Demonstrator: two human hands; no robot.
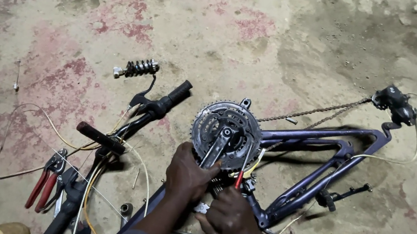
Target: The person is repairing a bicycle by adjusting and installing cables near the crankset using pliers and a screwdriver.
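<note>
Crankset (pixel 226 131) with its toothed chainrings is lying flat on the purple bicycle frame (pixel 318 149), which is resting on the stained concrete floor (pixel 263 38). Just below the crankset, the left hand (pixel 187 174) is grasping the crank arm (pixel 215 148) with curled fingers. Beside it, the right hand (pixel 229 218) is gripping a red-handled tool (pixel 239 178) whose tip is pointing at the chainrings. Well left of the crankset, red pliers (pixel 45 182) are lying near the handlebar (pixel 132 117)

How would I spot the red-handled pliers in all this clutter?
Start at the purple bicycle frame lying on the concrete floor, then follow it left to the handlebar. Below the handlebar's left grip lie the pliers, the only tool there with two long red handles.
</note>
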